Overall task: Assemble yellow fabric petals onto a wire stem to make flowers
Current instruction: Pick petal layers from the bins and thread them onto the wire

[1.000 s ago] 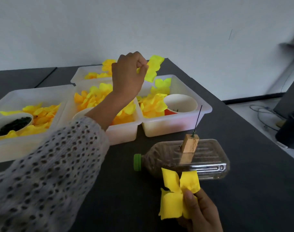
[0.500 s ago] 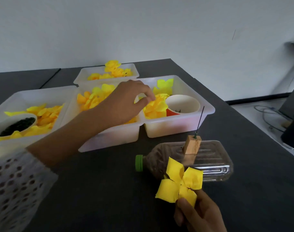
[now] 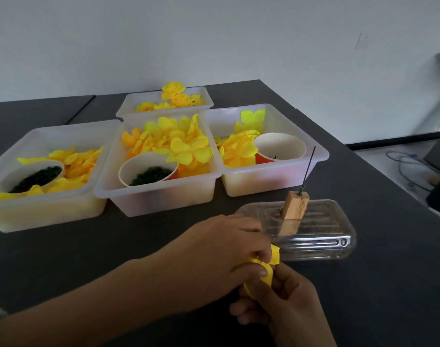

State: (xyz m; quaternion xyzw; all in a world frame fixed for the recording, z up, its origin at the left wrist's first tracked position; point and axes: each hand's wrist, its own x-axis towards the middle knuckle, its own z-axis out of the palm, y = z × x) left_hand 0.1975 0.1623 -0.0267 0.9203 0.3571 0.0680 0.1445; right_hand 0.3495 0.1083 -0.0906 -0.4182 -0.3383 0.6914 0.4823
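Change: since half a second ago the left hand [image 3: 221, 249] has left the right-hand tray and come down to meet the right hand [image 3: 286, 299] at the near edge of the worktop [image 3: 389, 284]; the yellow flower that stood open is now mostly covered
Left hand: fingers curled over the yellow fabric petals [image 3: 266, 267], pinching them from above
Right hand: fingers curled round the same petals from below, holding them; the two hands touch
Petals: bunched between both hands, only small yellow folds showing, just in front of the bottle
Wire stem [image 3: 308, 169]: thin dark wire standing tilted in a wooden block [image 3: 294, 205], apart from the hands
Bottle [image 3: 314, 234]: clear plastic, lying on its side on the worktop, the wooden block set on top of it
Trays: left tray [image 3: 38, 211], middle tray [image 3: 163, 199] and right tray [image 3: 271, 182] in a row, a fourth tray [image 3: 163, 106] behind them; all hold loose yellow petals
Cups: paper cup in the left tray [image 3: 33, 175] and one in the middle tray [image 3: 148, 171], both with dark green bits inside; the cup in the right tray [image 3: 280, 147] looks nearly empty
Sleeve: pale knit cuff at the lower left edge
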